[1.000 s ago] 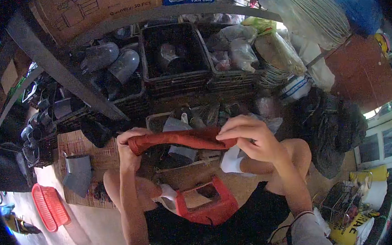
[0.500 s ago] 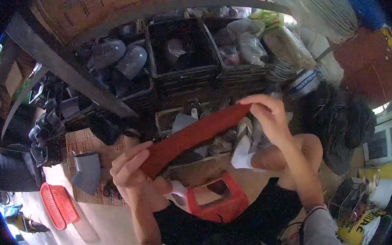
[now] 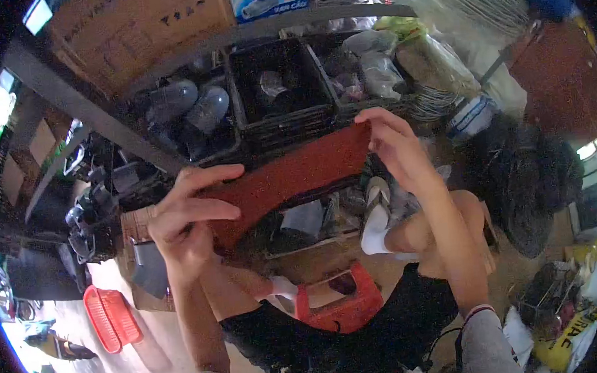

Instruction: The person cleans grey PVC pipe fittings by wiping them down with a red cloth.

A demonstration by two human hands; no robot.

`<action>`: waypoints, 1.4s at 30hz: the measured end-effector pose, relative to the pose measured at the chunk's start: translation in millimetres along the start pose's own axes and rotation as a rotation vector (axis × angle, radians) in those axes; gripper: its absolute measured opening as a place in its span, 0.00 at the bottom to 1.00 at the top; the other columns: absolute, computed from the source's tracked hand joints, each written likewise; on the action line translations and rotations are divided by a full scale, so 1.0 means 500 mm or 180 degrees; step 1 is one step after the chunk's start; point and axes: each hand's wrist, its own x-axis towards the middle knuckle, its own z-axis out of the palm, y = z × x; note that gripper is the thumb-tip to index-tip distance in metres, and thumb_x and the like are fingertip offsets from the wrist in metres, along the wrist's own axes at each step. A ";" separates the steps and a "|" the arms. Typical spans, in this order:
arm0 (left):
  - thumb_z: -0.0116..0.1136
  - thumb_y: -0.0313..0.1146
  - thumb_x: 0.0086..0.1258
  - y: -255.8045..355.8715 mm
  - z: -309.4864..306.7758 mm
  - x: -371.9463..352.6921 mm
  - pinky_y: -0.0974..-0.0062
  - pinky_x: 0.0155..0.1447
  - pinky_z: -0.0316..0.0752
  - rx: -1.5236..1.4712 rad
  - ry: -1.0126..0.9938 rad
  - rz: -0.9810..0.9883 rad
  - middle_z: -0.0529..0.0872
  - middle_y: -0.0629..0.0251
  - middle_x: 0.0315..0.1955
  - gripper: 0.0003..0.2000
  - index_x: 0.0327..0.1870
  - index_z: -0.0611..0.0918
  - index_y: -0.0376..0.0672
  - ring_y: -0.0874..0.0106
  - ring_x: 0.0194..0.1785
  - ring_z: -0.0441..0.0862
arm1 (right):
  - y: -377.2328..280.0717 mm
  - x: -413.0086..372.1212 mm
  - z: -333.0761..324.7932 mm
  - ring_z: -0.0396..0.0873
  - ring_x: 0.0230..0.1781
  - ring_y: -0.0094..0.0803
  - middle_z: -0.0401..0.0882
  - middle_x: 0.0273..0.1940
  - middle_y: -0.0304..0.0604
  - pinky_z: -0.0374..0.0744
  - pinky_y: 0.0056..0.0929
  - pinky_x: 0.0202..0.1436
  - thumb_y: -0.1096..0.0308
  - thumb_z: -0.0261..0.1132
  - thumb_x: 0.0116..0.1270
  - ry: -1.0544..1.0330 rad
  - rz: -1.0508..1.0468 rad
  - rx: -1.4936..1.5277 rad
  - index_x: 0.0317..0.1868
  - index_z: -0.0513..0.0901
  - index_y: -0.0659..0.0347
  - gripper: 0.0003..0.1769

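Observation:
A flat reddish-brown strip [image 3: 298, 176], matte like sandpaper, is stretched between my hands above my knees. My left hand [image 3: 188, 213] grips its lower left end, two fingers extended along the strip and the thumb mostly hidden. At the upper right end, my right hand [image 3: 397, 147] pinches the corner between thumb and fingers. The strip slants up to the right and covers part of a low tray on the floor, where a grey pipe piece [image 3: 301, 221] shows beneath it.
Black crates [image 3: 282, 114] with grey pipe fittings [image 3: 208, 109] line the shelf ahead. A metal post [image 3: 96, 108] slants down on the left. A red plastic stool [image 3: 343, 306] stands between my legs. A red basket [image 3: 113, 320] sits on the floor at left.
Both hands have raised the strip away from me, nearer the crates. The fingers of my left hand have spread more. My view has tilted slightly upward.

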 end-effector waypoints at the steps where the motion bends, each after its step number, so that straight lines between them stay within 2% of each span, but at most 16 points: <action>1: 0.53 0.21 0.54 0.008 0.003 0.014 0.67 0.49 0.77 -0.0076 0.0027 -0.0016 0.87 0.47 0.44 0.08 0.28 0.85 0.40 0.60 0.45 0.83 | -0.006 -0.003 0.001 0.80 0.49 0.23 0.83 0.45 0.37 0.76 0.25 0.54 0.72 0.55 0.71 -0.0037 0.0056 0.0211 0.52 0.80 0.58 0.12; 2: 0.47 0.17 0.51 0.025 0.008 0.033 0.69 0.50 0.77 0.0050 0.0057 0.0073 0.87 0.47 0.43 0.13 0.31 0.85 0.38 0.61 0.44 0.84 | -0.009 -0.005 0.006 0.80 0.48 0.24 0.83 0.46 0.38 0.77 0.26 0.53 0.71 0.55 0.72 -0.0087 0.0119 0.0440 0.52 0.80 0.59 0.12; 5: 0.44 0.14 0.52 0.058 0.010 0.071 0.68 0.53 0.78 0.0532 0.0148 -0.0141 0.88 0.48 0.41 0.16 0.35 0.84 0.36 0.61 0.45 0.86 | -0.009 -0.004 0.027 0.82 0.46 0.24 0.82 0.47 0.38 0.80 0.26 0.49 0.68 0.56 0.73 -0.0186 0.0252 0.0955 0.54 0.78 0.59 0.12; 6: 0.43 0.12 0.58 0.069 0.009 0.081 0.70 0.56 0.77 0.0875 0.0108 -0.0144 0.88 0.50 0.39 0.17 0.41 0.83 0.34 0.64 0.45 0.86 | 0.002 0.002 0.026 0.82 0.44 0.24 0.82 0.47 0.38 0.80 0.25 0.48 0.68 0.56 0.73 -0.0176 0.0267 0.1010 0.54 0.78 0.59 0.12; 9: 0.43 0.13 0.66 0.102 0.018 0.127 0.72 0.56 0.77 0.0991 0.0043 -0.0870 0.88 0.53 0.40 0.15 0.46 0.83 0.34 0.67 0.46 0.86 | 0.019 0.010 0.024 0.83 0.42 0.22 0.83 0.46 0.37 0.81 0.23 0.45 0.68 0.56 0.74 -0.0248 0.0248 0.1203 0.55 0.78 0.59 0.12; 10: 0.44 0.16 0.70 0.103 0.021 0.139 0.76 0.54 0.76 0.0748 0.0073 -0.1091 0.88 0.59 0.40 0.14 0.49 0.82 0.34 0.73 0.46 0.85 | 0.020 0.011 0.025 0.83 0.42 0.22 0.83 0.46 0.37 0.81 0.22 0.45 0.68 0.56 0.74 -0.0294 0.0230 0.1276 0.55 0.78 0.59 0.12; 13: 0.42 0.16 0.70 0.136 0.019 0.174 0.77 0.53 0.76 0.0732 -0.0018 -0.1802 0.87 0.62 0.41 0.15 0.50 0.82 0.35 0.76 0.46 0.83 | 0.007 0.015 0.024 0.84 0.41 0.26 0.84 0.43 0.38 0.84 0.25 0.44 0.68 0.55 0.74 -0.0107 0.0241 0.1236 0.53 0.78 0.59 0.11; 14: 0.41 0.16 0.69 0.109 0.008 0.165 0.80 0.51 0.75 0.0751 -0.0034 -0.1479 0.87 0.63 0.41 0.16 0.51 0.81 0.35 0.78 0.45 0.82 | 0.004 0.015 0.023 0.84 0.41 0.26 0.84 0.43 0.38 0.84 0.25 0.43 0.68 0.55 0.74 -0.0084 0.0180 0.1255 0.53 0.78 0.59 0.11; 21: 0.43 0.18 0.69 0.030 0.016 0.089 0.72 0.52 0.80 -0.0940 0.0639 -0.1970 0.86 0.60 0.43 0.15 0.52 0.81 0.36 0.72 0.46 0.85 | -0.038 -0.021 0.012 0.81 0.46 0.25 0.80 0.47 0.36 0.80 0.27 0.48 0.67 0.53 0.76 -0.0461 -0.0384 0.1383 0.54 0.75 0.57 0.11; 25: 0.49 0.28 0.75 -0.056 0.010 0.023 0.73 0.51 0.80 -0.1349 0.0287 -0.2275 0.85 0.58 0.48 0.13 0.55 0.79 0.36 0.69 0.47 0.85 | -0.016 -0.029 0.011 0.79 0.49 0.26 0.77 0.48 0.35 0.78 0.30 0.52 0.66 0.52 0.76 -0.0672 -0.0572 0.1492 0.56 0.72 0.55 0.11; 31: 0.50 0.34 0.76 -0.143 0.032 -0.060 0.69 0.51 0.80 -0.1706 0.0508 -0.2753 0.85 0.62 0.49 0.13 0.55 0.79 0.38 0.71 0.49 0.84 | 0.032 -0.035 0.008 0.80 0.53 0.27 0.80 0.52 0.36 0.80 0.32 0.51 0.58 0.52 0.78 -0.0046 0.0306 0.1162 0.57 0.73 0.53 0.14; 35: 0.49 0.40 0.77 -0.238 0.060 -0.152 0.64 0.53 0.81 -0.2450 0.0983 -0.3685 0.84 0.63 0.50 0.16 0.57 0.78 0.41 0.68 0.51 0.83 | 0.083 -0.036 -0.001 0.81 0.52 0.29 0.81 0.52 0.39 0.80 0.32 0.53 0.51 0.53 0.76 0.0155 0.1148 0.1673 0.60 0.76 0.58 0.23; 37: 0.47 0.42 0.78 -0.281 0.078 -0.207 0.61 0.54 0.80 -0.2647 0.1177 -0.4151 0.84 0.62 0.51 0.17 0.59 0.77 0.42 0.65 0.52 0.83 | 0.101 -0.040 -0.004 0.80 0.52 0.27 0.82 0.52 0.39 0.79 0.30 0.54 0.51 0.55 0.75 0.0007 0.1293 0.1394 0.59 0.77 0.59 0.22; 39: 0.45 0.44 0.78 -0.288 0.103 -0.263 0.59 0.56 0.80 -0.2384 0.0681 -0.3777 0.83 0.61 0.53 0.18 0.59 0.76 0.42 0.63 0.53 0.82 | 0.121 -0.044 -0.003 0.80 0.52 0.26 0.82 0.51 0.38 0.78 0.28 0.54 0.52 0.57 0.74 -0.0147 0.1446 0.1140 0.58 0.78 0.60 0.22; 40: 0.44 0.44 0.78 -0.298 0.112 -0.276 0.58 0.56 0.80 -0.2496 0.0643 -0.3782 0.83 0.60 0.53 0.19 0.60 0.76 0.42 0.62 0.54 0.82 | 0.139 -0.036 0.000 0.80 0.49 0.24 0.82 0.50 0.36 0.78 0.26 0.52 0.58 0.60 0.73 0.0069 0.1499 0.0247 0.56 0.78 0.60 0.18; 42: 0.42 0.45 0.79 -0.317 0.129 -0.297 0.57 0.57 0.80 -0.2982 0.0751 -0.4022 0.82 0.59 0.54 0.20 0.60 0.76 0.42 0.60 0.55 0.81 | 0.167 -0.022 -0.010 0.81 0.46 0.23 0.82 0.49 0.36 0.79 0.26 0.50 0.61 0.61 0.73 0.0180 0.1672 -0.0077 0.56 0.79 0.61 0.17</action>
